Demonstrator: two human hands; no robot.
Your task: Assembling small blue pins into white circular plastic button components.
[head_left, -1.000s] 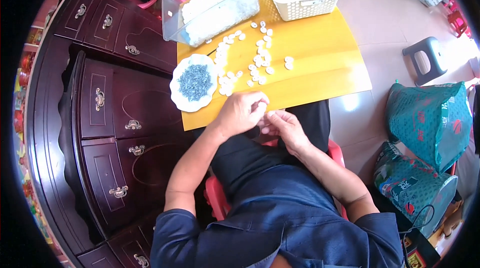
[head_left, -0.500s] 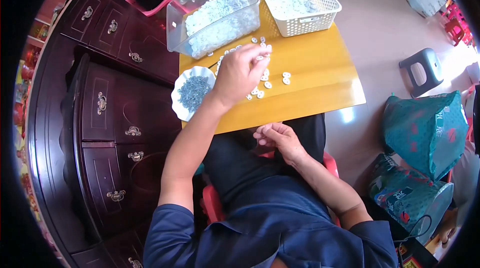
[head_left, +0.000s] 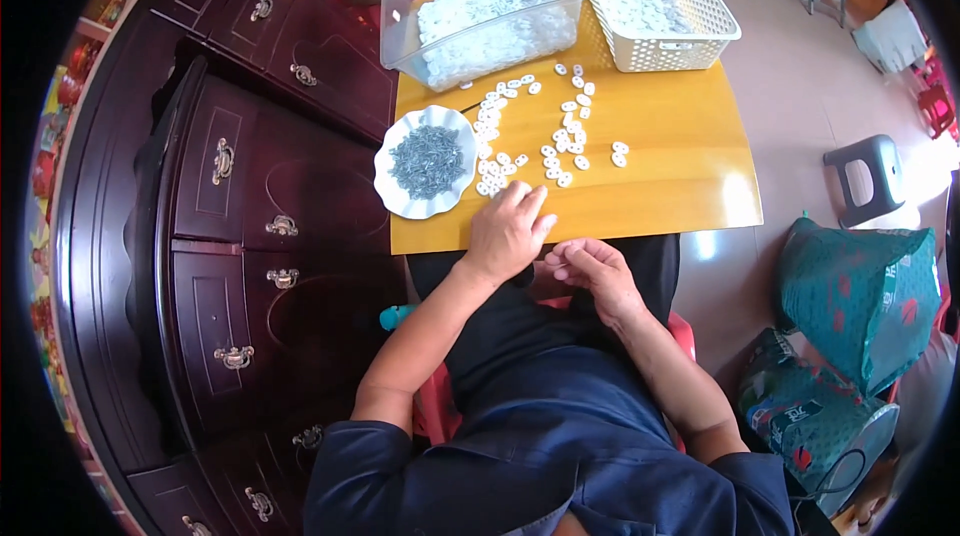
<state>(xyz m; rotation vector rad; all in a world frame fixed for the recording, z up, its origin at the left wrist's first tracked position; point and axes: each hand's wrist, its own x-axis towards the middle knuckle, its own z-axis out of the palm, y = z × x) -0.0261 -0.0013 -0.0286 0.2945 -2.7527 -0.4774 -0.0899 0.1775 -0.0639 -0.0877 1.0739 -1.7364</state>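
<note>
Clock positions are read from my left grip [head_left: 508,233]. Its fingers are bent at the counter [head_left: 690,146] edge; whether it grasps anything, I cannot tell. At 4 o'clock, my right grip [head_left: 600,278] has fingertips drawn together, contents indeterminate. White ovals [head_left: 582,163] lie on the counter from 11 to 1 o'clock, long axes in mixed directions. Dish [head_left: 384,178], 10 o'clock: dark pins [head_left: 428,162]. Clear bin [head_left: 402,48], 12, and basket [head_left: 668,55], 1: white parts [head_left: 500,14].
</note>
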